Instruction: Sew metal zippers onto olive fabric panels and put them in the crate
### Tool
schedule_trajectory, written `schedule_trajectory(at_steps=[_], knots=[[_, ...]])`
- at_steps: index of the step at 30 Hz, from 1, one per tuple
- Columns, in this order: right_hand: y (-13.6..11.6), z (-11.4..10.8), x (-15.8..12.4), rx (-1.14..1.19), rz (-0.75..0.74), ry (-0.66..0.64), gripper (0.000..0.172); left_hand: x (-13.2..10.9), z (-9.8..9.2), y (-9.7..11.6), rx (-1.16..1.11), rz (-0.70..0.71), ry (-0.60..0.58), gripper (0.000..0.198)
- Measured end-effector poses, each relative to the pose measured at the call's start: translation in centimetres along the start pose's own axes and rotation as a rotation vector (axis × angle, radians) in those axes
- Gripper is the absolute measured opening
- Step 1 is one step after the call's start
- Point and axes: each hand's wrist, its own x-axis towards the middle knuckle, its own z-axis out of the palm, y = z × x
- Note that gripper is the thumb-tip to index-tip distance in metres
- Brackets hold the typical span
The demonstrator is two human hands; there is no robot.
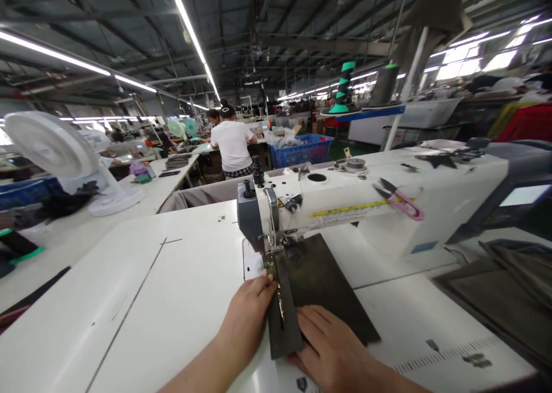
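Dark fabric (332,289) lies under the needle area of a white sewing machine (366,191), with a narrow folded strip (290,318) along its left side. A shiny metallic line runs down the strip. My left hand (250,306) pinches the strip's left edge just in front of the presser foot (269,255). Nearer to me, my right hand (325,338) grips the strip's right edge, its thumb low beside the strip's end and its fingers curled on the fabric.
Pink-handled scissors (405,202) rest on the machine arm. More dark fabric (495,301) lies at the right. A white fan (64,157) stands at the left. Thread cones (344,88) are behind the machine. A person in a white shirt (233,142) sits ahead, beside a blue basket (299,151).
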Motion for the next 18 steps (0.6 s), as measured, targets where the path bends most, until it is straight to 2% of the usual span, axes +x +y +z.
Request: schedule_trajectory(at_steps=[4, 10, 14, 18], knots=[[-1.2, 0.4, -0.1, -0.057, -0.067, 0.078, 0.027, -0.9, -0.3, 0.6, -0.006, 0.013, 0.04, 0.03], [-1.2, 0.0, -0.2, -0.04, -0.093, 0.079, 0.03, -1.6, 0.3, 1.0, 0.056, 0.112, 0.098, 0.028], [-0.8, 0.6, -0.3, -0.044, -0.081, 0.14, 0.031, -1.3, 0.7, 0.8, 0.024, 0.099, 0.12, 0.026], [-0.2, 1.0, 0.1, -0.007, -0.05, 0.111, 0.032, -0.7, 0.9, 0.5, -0.01, 0.092, 0.15, 0.023]])
